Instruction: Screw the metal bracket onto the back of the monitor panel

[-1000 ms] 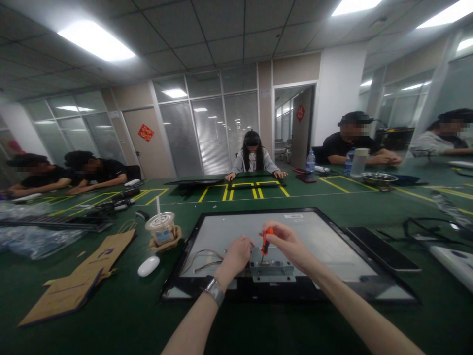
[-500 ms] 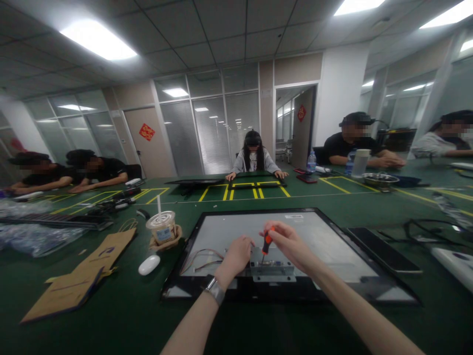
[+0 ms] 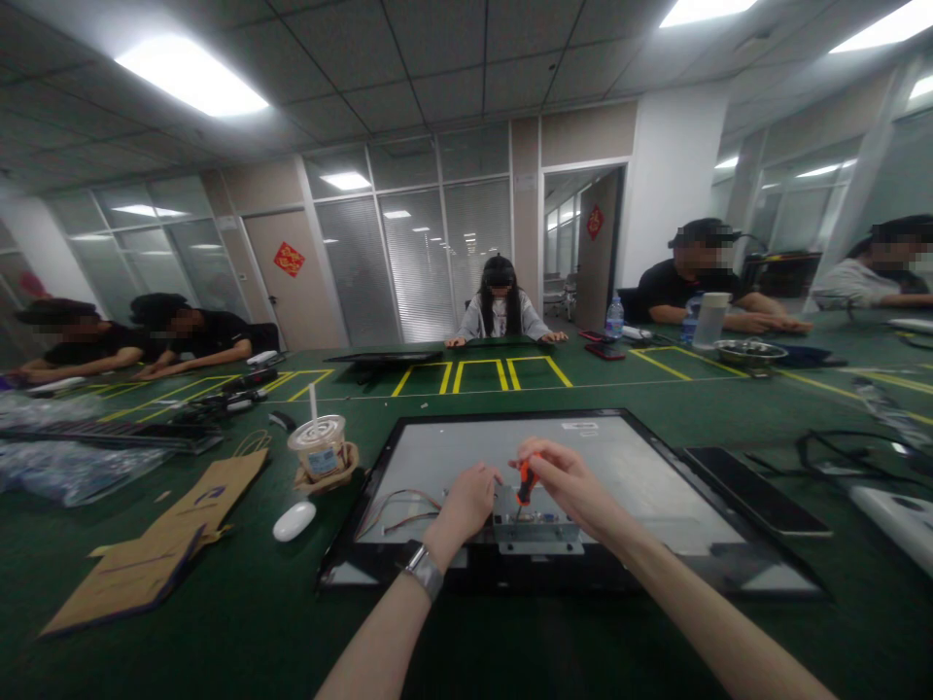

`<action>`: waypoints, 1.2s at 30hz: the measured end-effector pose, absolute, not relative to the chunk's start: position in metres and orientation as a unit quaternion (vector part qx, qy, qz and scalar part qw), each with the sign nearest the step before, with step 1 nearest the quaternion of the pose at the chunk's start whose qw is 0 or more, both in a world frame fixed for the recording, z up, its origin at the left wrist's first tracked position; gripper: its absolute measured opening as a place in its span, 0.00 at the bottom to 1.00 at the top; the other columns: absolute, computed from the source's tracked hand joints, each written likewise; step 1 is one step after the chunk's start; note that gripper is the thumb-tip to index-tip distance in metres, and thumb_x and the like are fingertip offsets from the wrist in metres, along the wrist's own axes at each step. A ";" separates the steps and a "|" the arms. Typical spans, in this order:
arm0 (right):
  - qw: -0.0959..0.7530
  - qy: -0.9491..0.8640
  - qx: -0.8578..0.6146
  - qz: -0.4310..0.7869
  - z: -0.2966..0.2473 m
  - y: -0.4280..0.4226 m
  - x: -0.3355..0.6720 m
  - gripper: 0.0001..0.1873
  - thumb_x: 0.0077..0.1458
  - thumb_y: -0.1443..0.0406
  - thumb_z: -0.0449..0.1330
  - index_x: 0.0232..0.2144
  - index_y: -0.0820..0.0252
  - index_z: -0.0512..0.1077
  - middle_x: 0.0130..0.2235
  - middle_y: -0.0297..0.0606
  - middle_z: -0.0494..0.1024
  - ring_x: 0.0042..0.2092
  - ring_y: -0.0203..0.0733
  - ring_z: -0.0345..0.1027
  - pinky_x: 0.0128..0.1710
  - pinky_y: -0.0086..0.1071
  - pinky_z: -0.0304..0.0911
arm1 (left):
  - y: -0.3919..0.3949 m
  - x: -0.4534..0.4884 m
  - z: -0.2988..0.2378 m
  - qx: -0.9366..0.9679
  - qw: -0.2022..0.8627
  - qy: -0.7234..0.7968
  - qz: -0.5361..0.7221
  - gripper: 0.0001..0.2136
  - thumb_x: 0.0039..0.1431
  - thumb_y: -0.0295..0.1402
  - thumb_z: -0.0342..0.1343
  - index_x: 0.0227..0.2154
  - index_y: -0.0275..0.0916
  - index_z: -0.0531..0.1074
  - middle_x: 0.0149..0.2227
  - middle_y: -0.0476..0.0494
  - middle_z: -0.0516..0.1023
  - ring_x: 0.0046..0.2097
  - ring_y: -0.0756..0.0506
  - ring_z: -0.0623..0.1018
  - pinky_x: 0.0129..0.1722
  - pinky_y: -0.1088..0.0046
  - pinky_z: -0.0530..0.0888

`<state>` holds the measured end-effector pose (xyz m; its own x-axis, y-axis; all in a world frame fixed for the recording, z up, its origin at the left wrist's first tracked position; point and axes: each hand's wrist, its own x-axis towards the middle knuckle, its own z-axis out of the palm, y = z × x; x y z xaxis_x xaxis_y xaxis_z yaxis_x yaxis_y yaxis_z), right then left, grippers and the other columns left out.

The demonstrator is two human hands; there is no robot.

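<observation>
A monitor panel (image 3: 656, 476) lies face down on the green table (image 3: 233, 603), its grey metal back up. Near its front edge sits a small metal bracket (image 3: 535, 530) with ports. My right hand (image 3: 569, 481) is closed round an orange-handled screwdriver (image 3: 526, 478), whose tip points down at the bracket. My left hand (image 3: 466, 501) rests closed on the panel just left of the bracket, fingertips pinched near the screwdriver; what they hold, if anything, is hidden. Thin coloured wires (image 3: 397, 510) curl on the panel left of that hand. A watch is on my left wrist.
A plastic drink cup (image 3: 319, 449), a white mouse (image 3: 293, 521) and a brown paper bag (image 3: 156, 544) lie to the left. A black slab (image 3: 754, 491) and cables (image 3: 838, 457) lie to the right. Several other people sit round the table.
My hands stay at the bracket, the screwdriver shifting only slightly. The person across the table has moved the black frame off the yellow floor-marking lines.
</observation>
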<state>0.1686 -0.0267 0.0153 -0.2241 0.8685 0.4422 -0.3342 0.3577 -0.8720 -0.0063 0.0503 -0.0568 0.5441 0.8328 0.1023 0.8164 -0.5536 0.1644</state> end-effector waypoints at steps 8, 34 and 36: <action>0.600 -0.585 -0.237 0.491 0.013 -0.022 0.171 0.15 0.59 0.50 0.60 0.35 0.54 0.73 0.35 0.36 0.78 0.36 0.41 0.71 0.39 0.36 0.68 | 0.049 -0.008 -0.057 0.878 0.046 0.465 0.105 0.17 0.66 0.23 0.39 0.49 0.38 0.70 0.48 0.40 0.76 0.51 0.43 0.74 0.54 0.65 0.68; 0.570 -0.546 -0.207 0.578 0.009 -0.027 0.163 0.17 0.54 0.51 0.66 0.41 0.54 0.77 0.32 0.35 0.77 0.35 0.40 0.71 0.35 0.34 0.67 | 0.053 -0.006 -0.060 0.876 0.050 0.468 0.103 0.15 0.66 0.26 0.41 0.50 0.39 0.70 0.48 0.39 0.76 0.50 0.43 0.75 0.54 0.64 0.69; 0.589 -0.570 -0.221 0.528 0.011 -0.027 0.162 0.16 0.58 0.50 0.62 0.38 0.55 0.76 0.32 0.35 0.77 0.33 0.39 0.70 0.34 0.34 0.67 | 0.052 -0.006 -0.058 0.875 0.053 0.471 0.097 0.16 0.67 0.26 0.41 0.50 0.39 0.71 0.48 0.39 0.76 0.50 0.43 0.75 0.54 0.64 0.69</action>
<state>0.1620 -0.0267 0.0107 -0.2078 0.8746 0.4380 -0.3700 0.3442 -0.8629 -0.0060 0.0522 -0.0583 0.5383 0.8342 0.1195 0.8135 -0.5514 0.1849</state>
